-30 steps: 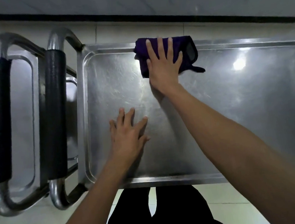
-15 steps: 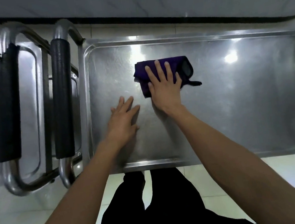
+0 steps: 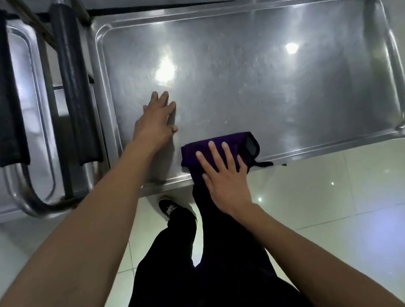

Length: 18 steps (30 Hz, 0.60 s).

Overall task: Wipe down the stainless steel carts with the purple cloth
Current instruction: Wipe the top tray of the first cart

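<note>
The folded dark purple cloth (image 3: pixel 231 147) is a thick, bunched pad with a darker hemmed corner turned up at its 3 o'clock end and a thin tag or thread trailing off over the tray lip. It lies on the near edge of the brushed stainless steel cart top (image 3: pixel 263 75), at about 6 o'clock of that tray, partly overhanging the rim. The right hand (image 3: pixel 224 173) lies flat on it, fingers straight and slightly spread, palm pressing the cloth down; nothing is pinched. The left hand (image 3: pixel 154 119) rests open on the bare metal at roughly 8 o'clock of the tray, fingers extended and close together, well clear of the cloth.

The tray surface is dull and scratched, with two bright light reflections, one near its centre-left and one toward 2 o'clock. At 9 o'clock of the cart stand two tubular steel handles wrapped in black foam grips (image 3: pixel 76 87), the outer one belonging to a second steel cart (image 3: pixel 31 102) parked just beside. A curved steel rail (image 3: pixel 392 56) bounds the tray at 3 o'clock. Below the rim are pale glossy floor tiles (image 3: pixel 353 199), black trousers (image 3: pixel 210 278) and a black shoe with white lacing (image 3: pixel 171 208).
</note>
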Tool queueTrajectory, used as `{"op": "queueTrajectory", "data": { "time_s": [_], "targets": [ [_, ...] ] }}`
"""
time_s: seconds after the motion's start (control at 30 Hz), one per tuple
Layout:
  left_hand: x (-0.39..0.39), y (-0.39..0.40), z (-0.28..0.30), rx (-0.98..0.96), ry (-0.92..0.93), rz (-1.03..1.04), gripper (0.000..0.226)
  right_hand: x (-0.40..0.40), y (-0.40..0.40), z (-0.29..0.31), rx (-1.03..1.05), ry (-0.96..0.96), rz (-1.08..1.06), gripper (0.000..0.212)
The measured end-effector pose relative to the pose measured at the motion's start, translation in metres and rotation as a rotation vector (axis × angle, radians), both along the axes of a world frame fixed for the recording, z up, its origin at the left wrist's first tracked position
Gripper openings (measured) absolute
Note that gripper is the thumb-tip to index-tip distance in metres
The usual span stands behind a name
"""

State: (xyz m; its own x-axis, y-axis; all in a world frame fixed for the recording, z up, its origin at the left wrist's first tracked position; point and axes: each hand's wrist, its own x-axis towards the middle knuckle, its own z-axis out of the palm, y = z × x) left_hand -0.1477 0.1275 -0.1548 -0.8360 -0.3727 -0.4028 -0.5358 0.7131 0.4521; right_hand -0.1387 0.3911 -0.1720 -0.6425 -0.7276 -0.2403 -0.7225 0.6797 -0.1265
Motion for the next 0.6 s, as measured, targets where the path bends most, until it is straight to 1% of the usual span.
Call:
{"op": "queueTrajectory", "data": {
  "time_s": [0.1, 0.2, 0.27, 0.33, 0.4, 0.47, 0.53, 0.6],
  "targets": [
    [0.001, 0.001, 0.004, -0.021, 0.019, -0.016, 0.067, 0.019, 0.014, 0.001, 0.010, -0.004, 0.026, 0.061],
    [0.001, 0.001, 0.007, -0.129, 0.032, -0.050, 0.064, 0.021, 0.009, 0.003, 0.025, -0.004, 0.007, 0.057],
    [0.005, 0.002, 0.007, -0.183, 0.001, 0.006, 0.066, 0.018, 0.003, 0.003, 0.033, 0.002, 0.006, 0.056],
    [0.012, 0.005, 0.005, -0.182, -0.025, 0.092, 0.070, 0.012, -0.003, 0.001, 0.023, 0.007, 0.004, 0.056],
    [0.019, 0.007, 0.002, -0.194, -0.039, 0.104, 0.070, 0.004, -0.012, 0.000, 0.008, 0.001, -0.006, 0.058],
    [0.025, 0.007, 0.001, -0.207, -0.021, 0.099, 0.064, -0.007, -0.028, 0.000, -0.001, -0.017, -0.018, 0.060],
    [0.028, 0.005, 0.003, -0.202, 0.036, 0.134, 0.055, -0.022, -0.047, 0.000, -0.003, -0.023, -0.021, 0.061],
    [0.029, 0.004, 0.007, -0.181, 0.055, 0.166, 0.053, -0.042, -0.069, 0.000, -0.009, -0.030, -0.023, 0.061]
  ]
}}
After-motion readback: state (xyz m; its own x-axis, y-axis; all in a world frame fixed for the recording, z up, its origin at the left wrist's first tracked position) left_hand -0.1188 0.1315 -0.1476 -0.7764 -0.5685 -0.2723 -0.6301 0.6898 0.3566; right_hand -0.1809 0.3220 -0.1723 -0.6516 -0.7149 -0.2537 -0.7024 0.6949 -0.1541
